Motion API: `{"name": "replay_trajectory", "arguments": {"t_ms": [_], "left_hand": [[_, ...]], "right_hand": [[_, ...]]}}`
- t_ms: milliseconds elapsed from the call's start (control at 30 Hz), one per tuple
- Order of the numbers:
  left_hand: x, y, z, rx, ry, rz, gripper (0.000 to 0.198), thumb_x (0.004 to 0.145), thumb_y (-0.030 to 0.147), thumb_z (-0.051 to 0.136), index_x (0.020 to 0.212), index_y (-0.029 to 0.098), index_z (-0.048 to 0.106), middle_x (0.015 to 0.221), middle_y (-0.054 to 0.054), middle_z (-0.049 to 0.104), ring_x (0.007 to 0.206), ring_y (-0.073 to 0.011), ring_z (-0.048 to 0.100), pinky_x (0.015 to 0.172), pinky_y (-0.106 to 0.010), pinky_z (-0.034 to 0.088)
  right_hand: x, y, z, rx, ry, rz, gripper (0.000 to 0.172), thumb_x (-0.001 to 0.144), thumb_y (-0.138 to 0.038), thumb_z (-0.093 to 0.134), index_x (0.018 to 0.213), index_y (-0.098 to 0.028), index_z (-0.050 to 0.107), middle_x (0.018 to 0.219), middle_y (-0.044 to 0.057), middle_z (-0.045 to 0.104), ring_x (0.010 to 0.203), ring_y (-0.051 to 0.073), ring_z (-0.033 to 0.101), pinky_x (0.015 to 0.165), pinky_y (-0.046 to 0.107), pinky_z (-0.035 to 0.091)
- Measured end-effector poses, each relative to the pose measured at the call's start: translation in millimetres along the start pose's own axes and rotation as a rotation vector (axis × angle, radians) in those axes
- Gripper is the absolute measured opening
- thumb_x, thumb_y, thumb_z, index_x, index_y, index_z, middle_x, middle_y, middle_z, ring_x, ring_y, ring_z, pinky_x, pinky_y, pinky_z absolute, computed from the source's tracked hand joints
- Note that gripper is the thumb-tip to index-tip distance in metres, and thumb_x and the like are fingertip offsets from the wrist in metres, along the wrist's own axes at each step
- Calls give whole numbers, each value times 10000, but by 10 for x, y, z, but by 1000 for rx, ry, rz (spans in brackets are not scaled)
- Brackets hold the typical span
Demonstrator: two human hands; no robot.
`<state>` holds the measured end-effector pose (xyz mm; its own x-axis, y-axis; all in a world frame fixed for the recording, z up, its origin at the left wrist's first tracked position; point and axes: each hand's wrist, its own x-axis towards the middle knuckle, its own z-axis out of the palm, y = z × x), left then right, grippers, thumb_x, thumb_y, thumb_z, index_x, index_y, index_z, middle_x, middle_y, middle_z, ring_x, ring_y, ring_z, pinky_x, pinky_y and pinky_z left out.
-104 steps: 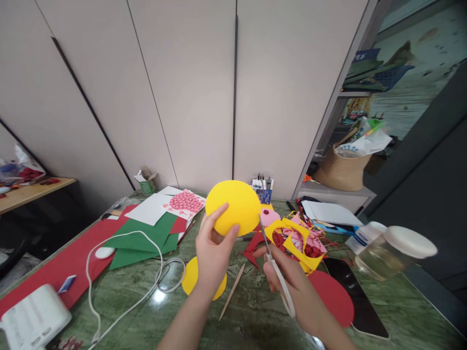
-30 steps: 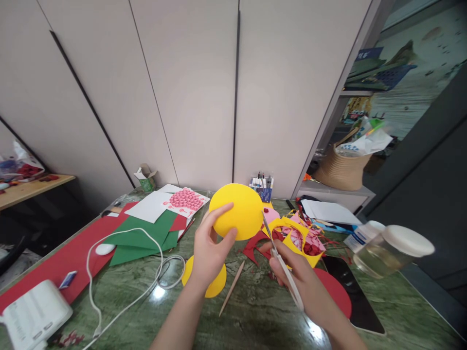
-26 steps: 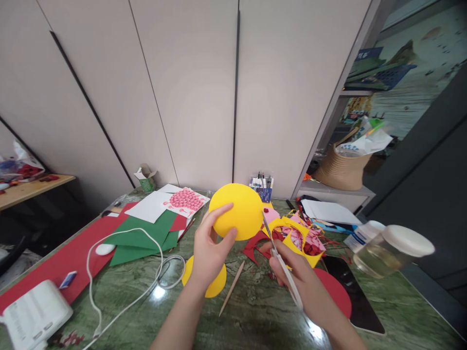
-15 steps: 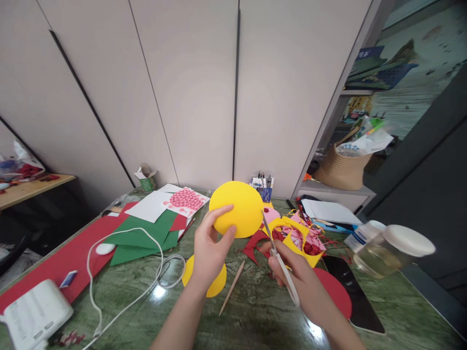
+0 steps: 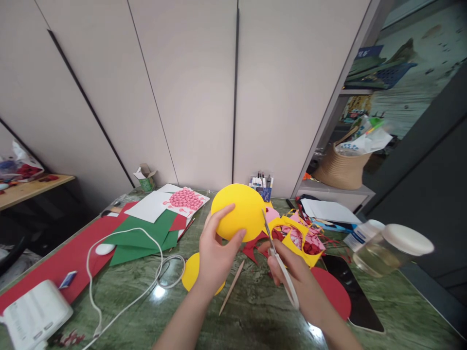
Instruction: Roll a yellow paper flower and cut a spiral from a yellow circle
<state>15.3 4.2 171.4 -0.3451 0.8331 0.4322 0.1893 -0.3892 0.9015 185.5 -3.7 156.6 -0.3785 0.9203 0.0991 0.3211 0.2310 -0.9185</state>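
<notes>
Pinched between the thumb and fingers of my left hand [image 5: 219,248] is a round yellow paper disc [image 5: 242,209], held up above the table. My right hand [image 5: 292,270] grips white-handled scissors [image 5: 282,272]; their blades point up and away, with the tips at the disc's right edge. Whether the blades touch the paper I cannot tell. Below my left wrist lies a second yellow disc [image 5: 191,272], partly hidden. A wooden stick [image 5: 232,287] with a pointed end rests between my arms. A red paper disc [image 5: 333,291] shows beyond my right forearm.
Yellow, red and pink paper scraps [image 5: 299,238] are heaped at the right. A dark tablet [image 5: 361,296] and a lidded jar [image 5: 392,250] sit farther right. On the left are green sheets [image 5: 142,238], a white cable [image 5: 126,321] and a white power strip [image 5: 38,313].
My left hand and the yellow disc have moved slightly right and down. My right hand with the scissors stays almost in place.
</notes>
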Motion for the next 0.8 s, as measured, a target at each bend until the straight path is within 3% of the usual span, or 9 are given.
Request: {"name": "replay_trajectory", "arguments": {"t_ms": [500, 800], "left_hand": [[-7, 1, -8, 3, -7, 17, 406, 733, 208, 643, 1130, 267, 578, 1208, -52, 529, 1126, -238, 510, 958, -386, 416], [13, -6, -4, -78, 15, -14, 330, 727, 211, 639, 1055, 223, 606, 1158, -66, 566, 1086, -236, 540, 892, -357, 464]], "right_hand": [[7, 17, 28, 35, -28, 12, 351, 894, -535, 366, 801, -206, 447, 622, -42, 378, 555, 123, 377, 509, 231, 283], [13, 11, 29, 83, -42, 35, 355, 882, -545, 386, 804, -206, 456, 611, -50, 348, 526, 110, 348, 479, 221, 264]]}}
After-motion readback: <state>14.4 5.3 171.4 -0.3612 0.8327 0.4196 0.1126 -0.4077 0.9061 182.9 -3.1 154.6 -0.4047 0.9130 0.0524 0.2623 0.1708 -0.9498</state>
